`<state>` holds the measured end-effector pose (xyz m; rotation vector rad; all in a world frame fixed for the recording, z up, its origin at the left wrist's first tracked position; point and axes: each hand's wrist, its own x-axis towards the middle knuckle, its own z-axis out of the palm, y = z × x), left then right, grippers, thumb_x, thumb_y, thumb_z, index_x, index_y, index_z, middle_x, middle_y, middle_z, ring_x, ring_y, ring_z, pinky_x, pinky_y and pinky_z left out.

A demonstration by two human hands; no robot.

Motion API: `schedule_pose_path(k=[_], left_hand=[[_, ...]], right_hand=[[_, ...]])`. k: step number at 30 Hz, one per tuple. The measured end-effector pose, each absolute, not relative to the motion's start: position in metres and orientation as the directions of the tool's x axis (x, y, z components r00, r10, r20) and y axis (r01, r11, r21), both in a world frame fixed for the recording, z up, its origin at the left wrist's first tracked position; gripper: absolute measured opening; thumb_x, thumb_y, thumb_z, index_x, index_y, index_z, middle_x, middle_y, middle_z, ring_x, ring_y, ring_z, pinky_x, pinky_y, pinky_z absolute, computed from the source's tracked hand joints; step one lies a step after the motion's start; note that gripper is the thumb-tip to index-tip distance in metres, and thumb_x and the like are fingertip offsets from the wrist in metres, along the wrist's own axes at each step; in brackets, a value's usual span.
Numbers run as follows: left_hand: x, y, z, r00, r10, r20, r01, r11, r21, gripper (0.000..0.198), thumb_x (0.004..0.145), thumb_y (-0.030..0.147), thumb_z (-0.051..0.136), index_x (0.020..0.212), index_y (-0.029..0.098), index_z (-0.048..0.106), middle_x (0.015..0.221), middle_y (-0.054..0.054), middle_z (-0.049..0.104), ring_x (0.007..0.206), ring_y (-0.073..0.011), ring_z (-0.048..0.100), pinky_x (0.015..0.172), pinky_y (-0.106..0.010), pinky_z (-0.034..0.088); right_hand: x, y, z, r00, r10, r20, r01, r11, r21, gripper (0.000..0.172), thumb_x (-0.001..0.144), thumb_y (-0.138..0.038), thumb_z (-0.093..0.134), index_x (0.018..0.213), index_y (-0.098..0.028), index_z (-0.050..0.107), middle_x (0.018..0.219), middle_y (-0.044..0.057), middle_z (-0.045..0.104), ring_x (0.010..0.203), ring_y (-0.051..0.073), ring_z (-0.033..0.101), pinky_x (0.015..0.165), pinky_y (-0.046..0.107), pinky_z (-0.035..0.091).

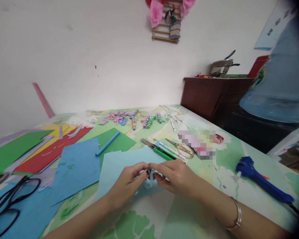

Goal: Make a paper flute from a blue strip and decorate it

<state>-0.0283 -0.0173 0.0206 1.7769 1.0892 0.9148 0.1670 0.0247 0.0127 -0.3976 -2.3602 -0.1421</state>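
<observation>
My left hand [131,177] and my right hand [176,176] meet at the front middle of the table, fingers pinched together. Between them is a small whitish paper strip [150,182], mostly hidden by the fingers. Beneath lies a light blue paper sheet [114,166]. Just beyond my right hand are a green utility knife [161,152], a white pen-like stick [170,149] and gold-handled scissors [183,148]. A blue rolled paper tube [107,143] rests on green paper [124,139] farther left.
A blue glue gun [261,179] lies at the right. Black-handled scissors [10,202] are at front left, near stacked coloured sheets [17,149]. Paper scraps [117,117], several patterned beads [149,121] and white shreds [82,119] lie at the back. A dark red cabinet [204,94] stands behind right.
</observation>
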Motion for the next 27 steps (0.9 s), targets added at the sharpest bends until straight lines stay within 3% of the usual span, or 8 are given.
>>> schedule_pose_path(k=[4, 8, 18, 23, 27], left_hand=[[-0.0322, -0.0174, 0.02, 0.325, 0.925, 0.195, 0.432, -0.329, 0.84, 0.028, 0.093, 0.033, 0.041, 0.088, 0.017, 0.062, 0.076, 0.001, 0.062, 0.071, -0.0121, 0.054, 0.067, -0.02, 0.04], [-0.0352, -0.0173, 0.0196, 0.339, 0.894, 0.293, 0.517, -0.437, 0.736, 0.027, 0.094, 0.03, 0.041, 0.093, 0.017, 0.064, 0.081, 0.0, 0.066, 0.073, -0.012, 0.058, 0.069, -0.02, 0.041], [-0.039, -0.0187, 0.0114, 0.413, 0.728, 0.547, 0.523, -0.681, 0.512, 0.021, 0.089, 0.02, 0.054, 0.109, 0.018, 0.061, 0.094, -0.003, 0.069, 0.086, -0.0125, 0.063, 0.077, -0.019, 0.044], [-0.0389, -0.0199, 0.0136, 0.409, 0.742, 0.531, 0.54, -0.666, 0.514, 0.014, 0.088, 0.018, 0.054, 0.1, 0.019, 0.063, 0.089, -0.002, 0.069, 0.081, -0.0119, 0.063, 0.073, -0.019, 0.045], [-0.0381, -0.0218, 0.0179, 0.425, 0.742, 0.519, 0.536, -0.668, 0.516, 0.013, 0.084, 0.016, 0.057, 0.096, 0.016, 0.063, 0.086, -0.003, 0.069, 0.079, -0.0131, 0.062, 0.072, -0.021, 0.045]], right_hand=[[0.1667, 0.0246, 0.0176, -0.666, 0.296, 0.685, 0.42, 0.908, 0.015, 0.018, 0.089, -0.021, 0.05, 0.1, -0.012, 0.062, 0.06, 0.002, 0.065, 0.05, 0.012, 0.057, 0.047, 0.023, 0.036], [0.1669, 0.0237, 0.0212, -0.658, 0.37, 0.656, 0.463, 0.886, -0.036, 0.018, 0.089, -0.023, 0.051, 0.082, -0.014, 0.065, 0.057, 0.001, 0.062, 0.047, 0.012, 0.053, 0.046, 0.024, 0.033], [0.1669, 0.0216, 0.0198, -0.668, 0.377, 0.642, 0.351, 0.92, -0.175, 0.018, 0.089, -0.021, 0.05, 0.082, -0.012, 0.064, 0.058, 0.002, 0.06, 0.051, 0.01, 0.055, 0.049, 0.021, 0.035], [0.1659, 0.0212, 0.0178, -0.647, 0.364, 0.67, 0.325, 0.926, -0.19, 0.016, 0.088, -0.02, 0.052, 0.083, -0.011, 0.064, 0.058, 0.002, 0.06, 0.051, 0.009, 0.054, 0.049, 0.019, 0.035], [0.166, 0.019, 0.0208, -0.68, 0.347, 0.646, 0.364, 0.924, -0.113, 0.018, 0.088, -0.021, 0.051, 0.084, -0.013, 0.066, 0.056, 0.001, 0.057, 0.049, 0.01, 0.05, 0.047, 0.022, 0.032]])
